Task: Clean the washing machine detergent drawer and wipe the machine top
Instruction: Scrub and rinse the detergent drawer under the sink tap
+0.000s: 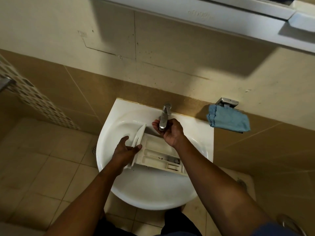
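Observation:
A white detergent drawer (158, 154) lies in the white washbasin (153, 193), its front panel at the left and dark grime in its right compartments. My left hand (125, 149) grips the drawer's front panel, thumb and fingers on either side. My right hand (170, 132) is cupped under the spout of the chrome tap (164, 116), fingers curled around the spout tip, above the drawer's far edge. No water stream is visible.
A folded blue cloth (229, 119) hangs on a metal wall holder (226, 102) right of the basin. A white cabinet (221, 19) juts out overhead. Tiled wall behind, tiled floor with a drain (94, 149) at the left.

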